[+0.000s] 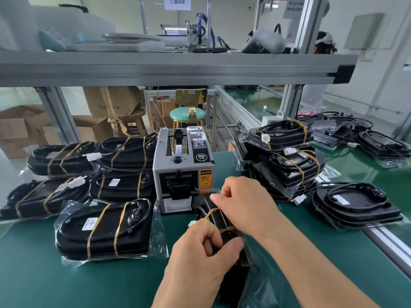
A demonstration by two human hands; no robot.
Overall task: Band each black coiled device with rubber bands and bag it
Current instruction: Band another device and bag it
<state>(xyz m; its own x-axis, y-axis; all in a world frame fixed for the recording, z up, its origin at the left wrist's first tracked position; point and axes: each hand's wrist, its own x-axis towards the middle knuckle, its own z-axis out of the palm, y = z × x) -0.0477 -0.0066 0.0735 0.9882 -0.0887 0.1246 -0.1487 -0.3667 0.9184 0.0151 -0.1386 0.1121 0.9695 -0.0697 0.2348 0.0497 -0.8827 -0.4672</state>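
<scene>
- A black coiled device [233, 270] stands on its edge on the green-matted work table [66, 285], just in front of me, held up between the person's two hands.
- The left hand [200, 247] grips the black coiled device from the near side, with the fingers curled in and the thumb laid across its top edge.
- The right hand [242, 203] is bent over the far end, its fingers curled and seemingly pinching a yellow rubber band [210, 211] that crosses the edge there.
- A second yellow rubber band [230, 229] wraps the body between the two hands.
- Directly behind stands a grey box-shaped tape dispenser [182, 170], with a clear strip poking out at its mouth.
- To the left lie banded devices in clear plastic bags [104, 230], several side by side.
- To the right is a stack of more bagged devices [287, 156], and another bagged one [355, 205] lies flat beside it.
</scene>
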